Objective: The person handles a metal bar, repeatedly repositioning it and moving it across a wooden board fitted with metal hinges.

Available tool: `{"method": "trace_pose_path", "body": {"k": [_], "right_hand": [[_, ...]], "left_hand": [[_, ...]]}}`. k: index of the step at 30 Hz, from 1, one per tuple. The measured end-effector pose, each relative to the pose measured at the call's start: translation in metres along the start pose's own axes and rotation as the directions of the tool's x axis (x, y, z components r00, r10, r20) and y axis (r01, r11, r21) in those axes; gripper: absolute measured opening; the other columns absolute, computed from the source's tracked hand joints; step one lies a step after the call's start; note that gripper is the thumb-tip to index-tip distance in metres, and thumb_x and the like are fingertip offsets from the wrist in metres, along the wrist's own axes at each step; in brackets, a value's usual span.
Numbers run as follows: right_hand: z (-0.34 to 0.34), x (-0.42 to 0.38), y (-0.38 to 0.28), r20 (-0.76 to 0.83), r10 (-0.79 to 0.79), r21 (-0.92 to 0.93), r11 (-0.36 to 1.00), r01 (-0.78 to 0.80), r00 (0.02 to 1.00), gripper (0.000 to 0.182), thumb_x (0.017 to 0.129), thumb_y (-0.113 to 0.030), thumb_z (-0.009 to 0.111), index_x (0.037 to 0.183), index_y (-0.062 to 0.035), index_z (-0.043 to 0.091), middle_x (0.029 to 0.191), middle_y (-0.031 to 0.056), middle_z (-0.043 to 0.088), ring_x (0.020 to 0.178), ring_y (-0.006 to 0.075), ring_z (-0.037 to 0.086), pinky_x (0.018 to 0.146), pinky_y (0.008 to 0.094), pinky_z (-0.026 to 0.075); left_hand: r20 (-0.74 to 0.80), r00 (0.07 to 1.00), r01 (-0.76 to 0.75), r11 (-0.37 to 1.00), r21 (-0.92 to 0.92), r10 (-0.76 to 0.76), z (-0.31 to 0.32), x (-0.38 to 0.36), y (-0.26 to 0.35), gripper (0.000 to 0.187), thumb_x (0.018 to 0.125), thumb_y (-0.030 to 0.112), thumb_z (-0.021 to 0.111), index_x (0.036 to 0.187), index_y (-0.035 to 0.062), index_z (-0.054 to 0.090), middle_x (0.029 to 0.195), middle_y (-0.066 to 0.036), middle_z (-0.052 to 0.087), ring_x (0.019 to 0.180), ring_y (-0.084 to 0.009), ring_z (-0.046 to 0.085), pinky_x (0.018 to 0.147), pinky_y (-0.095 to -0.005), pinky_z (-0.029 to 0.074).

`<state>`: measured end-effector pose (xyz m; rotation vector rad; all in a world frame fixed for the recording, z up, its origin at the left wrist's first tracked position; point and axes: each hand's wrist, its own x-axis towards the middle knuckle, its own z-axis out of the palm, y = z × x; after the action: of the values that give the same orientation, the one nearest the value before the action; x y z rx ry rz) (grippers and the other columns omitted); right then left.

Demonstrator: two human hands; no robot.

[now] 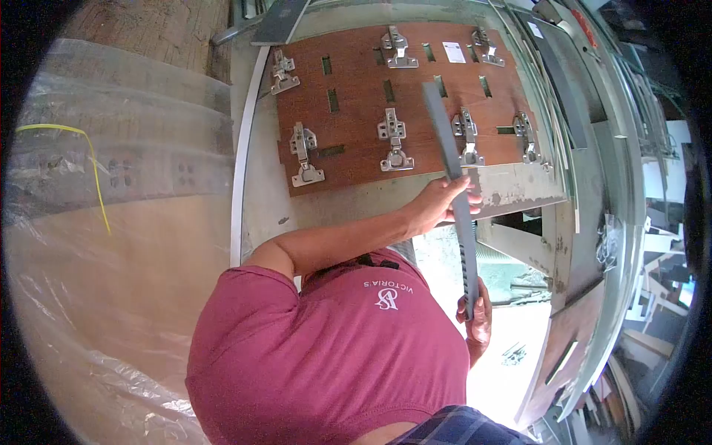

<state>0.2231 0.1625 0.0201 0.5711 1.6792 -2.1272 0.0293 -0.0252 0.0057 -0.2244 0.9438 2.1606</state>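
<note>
My left hand (440, 204) grips a long, straight grey strip (449, 141) near its middle, thumb in front and fingers behind. At the strip's lower end, my right hand (480, 315) is wrapped around it, beside a row of dark notches along its edge. The strip is tilted, and its far end overlaps a reddish-brown board (356, 81) in this view. Several metal cabinet hinges lie on that board in two rows, among them one hinge (394, 141) in the near row and another (399, 48) in the far row. A hinge (467, 137) is right beside the strip.
A white label (453, 52) is on the board, which has several dark slots. Clear plastic sheeting (126, 259) with a yellow strap (95, 163) covers the left side. A white edge strip (248, 148) stands between. Long thin strips (552, 104) lie at the right.
</note>
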Motion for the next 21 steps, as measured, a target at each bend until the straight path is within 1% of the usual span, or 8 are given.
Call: {"method": "trace_pose_path", "body": {"k": [1,2,5,9,11,12,16,21], "right_hand": [[0.000,-0.003,0.003,0.000,0.002,0.024,1.000,-0.002,1.000,0.088,0.072,-0.056,0.061,0.131,0.0019,0.029,0.064,0.0033,0.051,0.051,0.0069,0.044,0.043,0.0194,0.035],[0.000,-0.005,0.005,0.013,0.022,0.049,0.999,-0.022,1.000,0.090,0.071,-0.056,0.063,0.131,0.0014,0.027,0.068,0.0030,0.050,0.054,0.0072,0.045,0.045,0.0193,0.036],[0.008,-0.011,0.010,-0.046,-0.006,0.096,0.995,0.011,0.999,0.090,0.071,-0.055,0.063,0.131,0.0006,0.027,0.069,0.0029,0.050,0.056,0.0073,0.046,0.045,0.0197,0.037],[0.009,-0.015,0.014,-0.063,0.017,0.129,0.992,-0.008,0.998,0.090,0.071,-0.055,0.063,0.132,0.0008,0.026,0.070,0.0025,0.049,0.057,0.0074,0.046,0.047,0.0196,0.038],[0.011,-0.016,0.014,-0.062,0.012,0.122,0.993,-0.005,0.998,0.091,0.071,-0.055,0.063,0.132,0.0008,0.026,0.070,0.0026,0.050,0.058,0.0075,0.046,0.048,0.0199,0.038],[0.011,-0.016,0.013,-0.051,0.012,0.110,0.994,-0.006,0.999,0.092,0.070,-0.056,0.064,0.132,0.0007,0.025,0.070,0.0027,0.050,0.058,0.0075,0.046,0.048,0.0202,0.038],[0.010,-0.017,0.016,-0.057,-0.006,0.118,0.993,0.013,0.998,0.092,0.071,-0.056,0.063,0.132,0.0009,0.025,0.070,0.0027,0.049,0.058,0.0076,0.045,0.048,0.0206,0.037],[0.014,-0.019,0.011,-0.012,0.011,0.130,0.991,-0.010,1.000,0.091,0.072,-0.056,0.061,0.133,0.0000,0.024,0.073,0.0044,0.050,0.061,0.0094,0.046,0.051,0.0221,0.039]], "left_hand": [[0.004,1.000,0.014,0.999,0.029,-0.014,0.006,0.007,-0.002,0.044,0.090,0.042,0.041,0.108,0.0017,0.042,0.109,-0.019,0.052,0.101,-0.0284,0.055,0.087,-0.0434,0.045],[0.057,0.998,0.001,1.000,-0.002,-0.001,0.004,0.019,-0.011,0.045,0.089,0.043,0.043,0.106,0.0017,0.043,0.110,-0.018,0.052,0.101,-0.0287,0.055,0.086,-0.0433,0.045],[0.108,0.993,0.043,0.999,-0.013,-0.042,0.005,0.038,-0.022,0.044,0.088,0.043,0.046,0.105,0.0018,0.043,0.109,-0.018,0.053,0.101,-0.0288,0.055,0.084,-0.0433,0.046],[0.146,0.986,0.085,0.996,0.003,-0.084,0.002,0.047,-0.030,0.045,0.087,0.042,0.047,0.105,0.0014,0.044,0.109,-0.018,0.053,0.099,-0.0293,0.056,0.081,-0.0430,0.048],[0.109,0.989,0.102,0.995,-0.001,-0.102,0.001,0.046,-0.028,0.045,0.087,0.042,0.048,0.105,0.0013,0.043,0.109,-0.019,0.053,0.098,-0.0298,0.057,0.079,-0.0422,0.048],[0.094,0.990,0.113,0.993,-0.042,-0.108,0.003,0.044,-0.026,0.041,0.084,0.039,0.054,0.100,0.0030,0.045,0.106,-0.020,0.053,0.098,-0.0331,0.056,0.081,-0.0437,0.049],[0.089,0.991,0.101,0.994,-0.049,-0.096,0.006,0.042,-0.026,0.040,0.084,0.039,0.054,0.100,0.0032,0.045,0.106,-0.020,0.053,0.098,-0.0332,0.056,0.082,-0.0438,0.048],[0.107,0.989,0.116,0.989,-0.093,-0.106,0.008,0.040,-0.024,0.040,0.086,0.036,0.052,0.102,0.0012,0.044,0.106,-0.020,0.053,0.098,-0.0334,0.055,0.085,-0.0447,0.046]]}}
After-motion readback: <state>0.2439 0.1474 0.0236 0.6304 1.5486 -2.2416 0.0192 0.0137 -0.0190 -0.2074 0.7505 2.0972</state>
